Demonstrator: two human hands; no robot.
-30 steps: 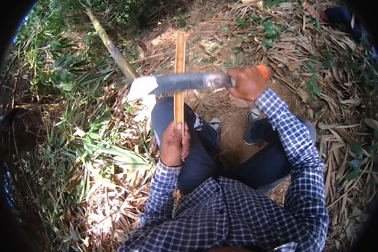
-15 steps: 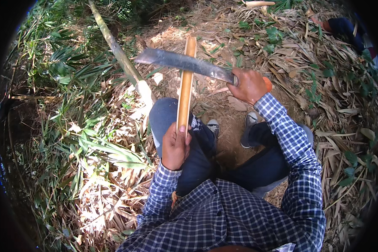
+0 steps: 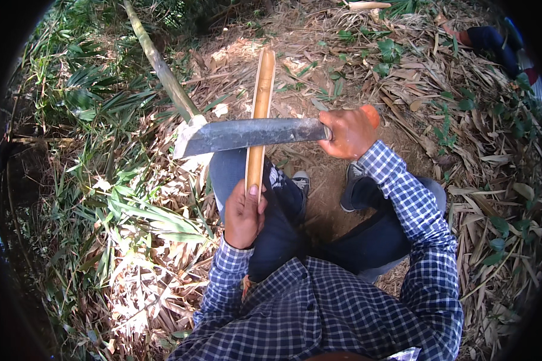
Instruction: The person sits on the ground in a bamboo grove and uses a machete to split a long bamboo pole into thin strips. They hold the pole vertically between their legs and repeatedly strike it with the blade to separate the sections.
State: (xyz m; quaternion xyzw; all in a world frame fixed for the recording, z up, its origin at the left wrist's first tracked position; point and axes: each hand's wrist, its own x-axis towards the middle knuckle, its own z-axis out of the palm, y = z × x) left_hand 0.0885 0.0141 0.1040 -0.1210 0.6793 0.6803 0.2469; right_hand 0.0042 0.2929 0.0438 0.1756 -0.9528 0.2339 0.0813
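Note:
My left hand point(image 3: 244, 215) is closed round the near end of a split bamboo strip point(image 3: 261, 90), thumb lying along its hollow tan inner side. The strip points away from me, above my left knee. In my right hand point(image 3: 350, 132) is the orange handle of a machete point(image 3: 253, 132). Its broad dark blade runs leftward across the strip, a little above the left hand, and hides part of it. Whether the edge touches the bamboo I cannot tell.
A long bamboo pole point(image 3: 162, 69) slants from the far left toward my left knee. Dry leaves point(image 3: 150, 289) and green plants point(image 3: 84, 96) cover the ground on both sides. At the far right another person's leg point(image 3: 491, 45) shows. A pale bamboo piece point(image 3: 368, 5) lies at the far edge.
The machete has come nearer to me along the strip, and its blade has turned from slanting to almost level. The left hand and strip have shifted slightly left and nearer.

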